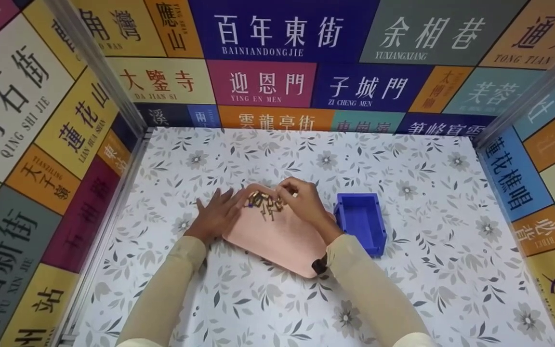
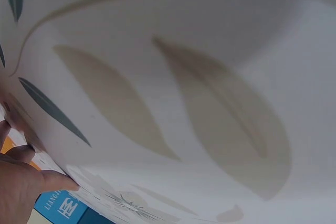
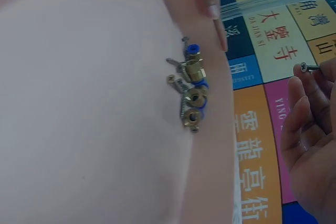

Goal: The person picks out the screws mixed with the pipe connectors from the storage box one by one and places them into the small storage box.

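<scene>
A pink tray (image 1: 277, 241) lies on the table, with a small heap of brass fittings (image 1: 259, 199) and screws (image 1: 269, 212) near its far edge. Blue rings show on some fittings (image 3: 195, 98) in the right wrist view. My left hand (image 1: 217, 214) rests at the tray's left edge, its fingers spread and extended; part of it shows at the lower left of the left wrist view. Just right of the heap, above the tray, my right hand (image 1: 304, 197) pinches a small screw (image 3: 310, 67), whose head pokes out from the fingertips.
Close to the tray's right side stands a blue plastic bin (image 1: 362, 221). A small black piece (image 1: 319, 265) shows at the tray's near right corner. The table (image 1: 431, 289) has a floral cover, and sign-printed panels (image 1: 263, 84) rise behind it and at both sides.
</scene>
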{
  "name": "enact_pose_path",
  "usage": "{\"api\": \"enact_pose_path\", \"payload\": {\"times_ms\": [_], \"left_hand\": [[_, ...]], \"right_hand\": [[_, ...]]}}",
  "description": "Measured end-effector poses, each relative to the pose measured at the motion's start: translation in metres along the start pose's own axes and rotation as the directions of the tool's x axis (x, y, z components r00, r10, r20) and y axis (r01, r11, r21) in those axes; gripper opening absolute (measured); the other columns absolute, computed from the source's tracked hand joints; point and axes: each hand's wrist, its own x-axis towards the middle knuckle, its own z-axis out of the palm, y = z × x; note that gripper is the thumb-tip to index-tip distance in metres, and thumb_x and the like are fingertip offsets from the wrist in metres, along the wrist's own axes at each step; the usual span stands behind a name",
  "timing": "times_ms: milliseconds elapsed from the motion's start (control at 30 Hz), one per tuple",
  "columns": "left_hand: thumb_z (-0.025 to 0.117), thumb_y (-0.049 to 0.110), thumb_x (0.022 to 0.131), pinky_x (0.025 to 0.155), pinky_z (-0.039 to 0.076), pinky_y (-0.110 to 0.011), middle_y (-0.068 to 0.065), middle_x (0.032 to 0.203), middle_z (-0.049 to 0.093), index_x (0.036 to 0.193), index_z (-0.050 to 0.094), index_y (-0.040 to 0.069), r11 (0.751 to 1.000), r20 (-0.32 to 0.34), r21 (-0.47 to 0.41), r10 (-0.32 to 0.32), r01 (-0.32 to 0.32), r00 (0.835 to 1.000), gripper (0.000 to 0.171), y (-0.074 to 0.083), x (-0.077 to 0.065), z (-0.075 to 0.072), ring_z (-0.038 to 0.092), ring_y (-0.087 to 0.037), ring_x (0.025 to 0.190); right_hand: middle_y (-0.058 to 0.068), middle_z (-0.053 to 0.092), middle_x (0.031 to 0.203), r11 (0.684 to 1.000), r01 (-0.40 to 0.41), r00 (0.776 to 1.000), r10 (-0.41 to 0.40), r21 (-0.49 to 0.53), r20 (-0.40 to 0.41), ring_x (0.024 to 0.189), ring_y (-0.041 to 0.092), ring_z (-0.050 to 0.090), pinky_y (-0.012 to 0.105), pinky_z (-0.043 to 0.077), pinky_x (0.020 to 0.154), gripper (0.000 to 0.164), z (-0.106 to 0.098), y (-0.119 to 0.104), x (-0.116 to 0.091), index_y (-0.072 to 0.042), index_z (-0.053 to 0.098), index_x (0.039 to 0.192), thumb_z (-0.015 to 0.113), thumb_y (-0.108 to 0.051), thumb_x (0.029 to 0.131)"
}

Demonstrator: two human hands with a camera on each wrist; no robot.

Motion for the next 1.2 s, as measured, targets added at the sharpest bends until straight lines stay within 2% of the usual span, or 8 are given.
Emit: {"api": "enact_pose_path", "payload": {"times_ms": [167,400,600,800,1033,1200], "left_hand": [[0.019,0.062,0.107,0.115,-0.005,-0.08,0.006,0.172,0.019,0.161,0.013,0.049,1.0,-0.003,-0.004,0.002,-0.002,1.0,0.056,0.001,-0.001,-0.002,0.007,-0.036,0.16],[0.022,0.062,0.107,0.113,-0.002,-0.083,0.002,0.171,0.023,0.161,0.014,0.051,0.999,-0.024,-0.018,0.032,-0.033,0.999,0.056,0.001,-0.002,-0.001,0.009,-0.039,0.159],[0.02,0.065,0.106,0.114,-0.004,-0.082,0.004,0.171,0.022,0.16,0.013,0.053,1.0,-0.019,-0.022,0.013,-0.013,1.0,0.056,0.001,0.0,0.0,0.007,-0.037,0.16],[0.021,0.064,0.106,0.114,-0.005,-0.082,0.003,0.171,0.023,0.159,0.012,0.054,0.999,-0.029,-0.029,0.02,-0.02,0.999,0.055,0.0,-0.001,0.0,0.006,-0.038,0.16],[0.021,0.064,0.106,0.114,-0.005,-0.081,0.003,0.171,0.022,0.16,0.014,0.051,0.999,-0.017,-0.031,0.018,-0.018,1.0,0.056,0.001,-0.001,-0.002,0.006,-0.037,0.16],[0.02,0.064,0.106,0.114,-0.006,-0.081,0.004,0.172,0.02,0.161,0.014,0.05,1.0,-0.006,-0.029,0.009,-0.009,1.0,0.057,-0.001,0.0,-0.001,0.005,-0.036,0.16]], "right_hand": [[0.019,0.073,0.08,1.0,-0.013,1.0,0.013,0.013,-0.028,0.066,0.034,0.066,0.03,0.049,0.059,0.016,-0.01,-0.011,-0.002,-0.005,0.074,0.094,0.068,-0.019,0.1],[0.018,0.074,0.08,0.999,0.001,0.997,-0.004,-0.037,-0.083,0.065,0.037,0.066,0.03,0.053,0.06,0.011,-0.029,-0.036,-0.011,-0.001,0.073,0.094,0.066,-0.008,0.099],[0.022,0.073,0.082,1.0,0.015,0.993,-0.015,-0.005,-0.114,0.067,0.041,0.066,0.02,0.05,0.057,0.011,-0.053,-0.055,-0.018,0.0,0.073,0.095,0.065,-0.006,0.1],[0.019,0.073,0.083,1.0,-0.002,0.983,0.004,0.009,-0.182,0.067,0.033,0.064,0.02,0.047,0.054,0.011,-0.074,-0.052,-0.022,-0.003,0.073,0.094,0.064,-0.006,0.1],[0.021,0.072,0.083,0.999,-0.049,0.967,0.05,0.01,-0.248,0.066,0.033,0.064,0.019,0.047,0.052,0.012,-0.096,-0.047,-0.029,0.001,0.073,0.093,0.065,-0.006,0.1],[0.02,0.072,0.083,0.995,-0.097,0.958,0.09,-0.012,-0.272,0.069,0.031,0.066,0.021,0.05,0.053,0.013,-0.112,-0.043,-0.036,-0.002,0.073,0.093,0.066,-0.01,0.1]]}}
